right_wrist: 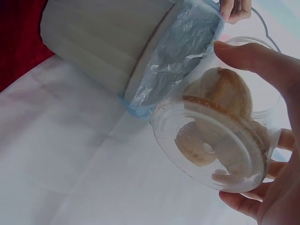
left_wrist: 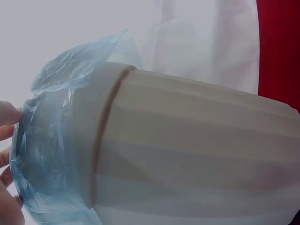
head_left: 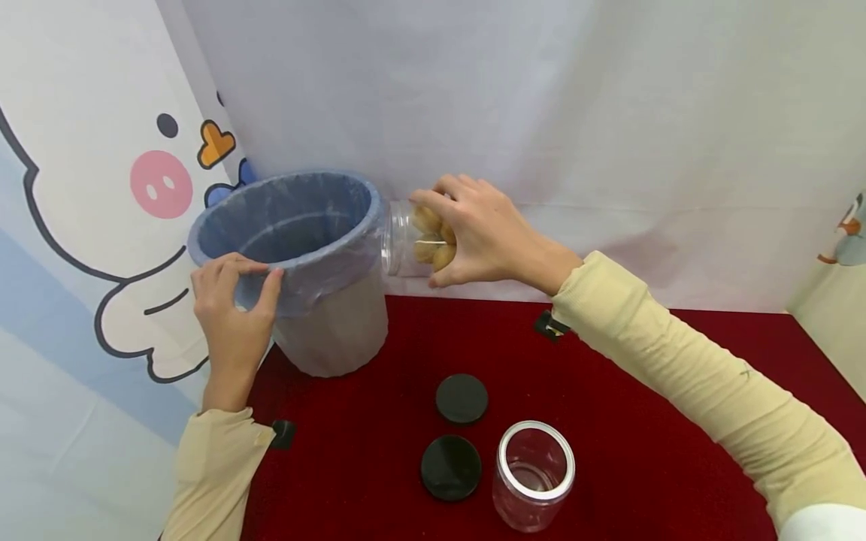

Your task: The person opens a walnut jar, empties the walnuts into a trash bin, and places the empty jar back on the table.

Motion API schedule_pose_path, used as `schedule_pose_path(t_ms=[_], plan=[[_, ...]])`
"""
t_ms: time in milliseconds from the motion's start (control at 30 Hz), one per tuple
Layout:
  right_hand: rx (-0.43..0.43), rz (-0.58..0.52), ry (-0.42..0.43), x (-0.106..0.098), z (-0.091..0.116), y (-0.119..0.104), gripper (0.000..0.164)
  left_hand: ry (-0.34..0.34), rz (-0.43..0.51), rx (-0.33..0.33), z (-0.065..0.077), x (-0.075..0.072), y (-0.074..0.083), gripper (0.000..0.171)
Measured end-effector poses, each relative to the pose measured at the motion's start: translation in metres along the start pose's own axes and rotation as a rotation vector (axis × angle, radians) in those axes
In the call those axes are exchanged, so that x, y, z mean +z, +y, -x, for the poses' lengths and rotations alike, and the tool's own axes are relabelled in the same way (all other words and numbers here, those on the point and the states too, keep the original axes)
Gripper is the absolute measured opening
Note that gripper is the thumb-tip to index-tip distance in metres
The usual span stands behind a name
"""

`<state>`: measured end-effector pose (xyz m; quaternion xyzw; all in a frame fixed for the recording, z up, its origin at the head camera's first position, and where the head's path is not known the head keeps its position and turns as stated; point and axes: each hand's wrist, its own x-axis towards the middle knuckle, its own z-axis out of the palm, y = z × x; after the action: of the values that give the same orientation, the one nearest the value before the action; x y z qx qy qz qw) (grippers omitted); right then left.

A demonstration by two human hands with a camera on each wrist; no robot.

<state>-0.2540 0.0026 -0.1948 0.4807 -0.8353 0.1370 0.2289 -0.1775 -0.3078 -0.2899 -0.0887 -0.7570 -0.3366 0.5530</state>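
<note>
My left hand [head_left: 233,319] grips the near rim of a pale trash bin [head_left: 338,330], which has a blue plastic liner [head_left: 318,278] folded over its edge. In the left wrist view, its fingers [left_wrist: 5,159] lie at the lined rim. My right hand [head_left: 483,237] holds a clear jar [head_left: 401,252] on its side, with the mouth toward the bin's right rim. Several round brown pieces that look like walnuts [right_wrist: 218,93] sit inside near the jar's base. The thumb and fingers wrap around the jar's wall.
On the red tabletop [head_left: 358,451] lie two dark round lids [head_left: 462,398]. Beside them stands a second clear jar [head_left: 531,507] with a white rim, its mouth facing up. A white cloth [head_left: 609,150] hangs behind, and a cartoon-printed cloth [head_left: 74,188] hangs at the left.
</note>
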Motion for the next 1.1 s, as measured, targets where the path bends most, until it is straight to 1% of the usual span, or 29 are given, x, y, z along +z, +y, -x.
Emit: schedule_pose_path(t_ms=[100, 367, 567, 933, 1100], plan=[[0.006, 0.005, 0.001, 0.001, -0.005, 0.000, 0.091, 0.001, 0.002, 0.002, -0.002, 0.002, -0.004, 0.015], [0.010, 0.023, -0.020, -0.002, -0.012, -0.001, 0.091, 0.015, -0.006, 0.026, -0.001, 0.002, -0.007, 0.017], [0.015, 0.028, -0.019, -0.003, -0.017, -0.002, 0.091, 0.019, 0.002, 0.032, -0.001, 0.002, -0.007, 0.017], [0.002, 0.075, -0.032, -0.002, -0.028, -0.001, 0.090, 0.032, 0.000, 0.040, -0.002, 0.007, -0.006, 0.017], [-0.016, 0.095, -0.013, -0.002, -0.034, -0.004, 0.089, 0.041, -0.001, 0.033, -0.002, 0.006, -0.006, 0.017]])
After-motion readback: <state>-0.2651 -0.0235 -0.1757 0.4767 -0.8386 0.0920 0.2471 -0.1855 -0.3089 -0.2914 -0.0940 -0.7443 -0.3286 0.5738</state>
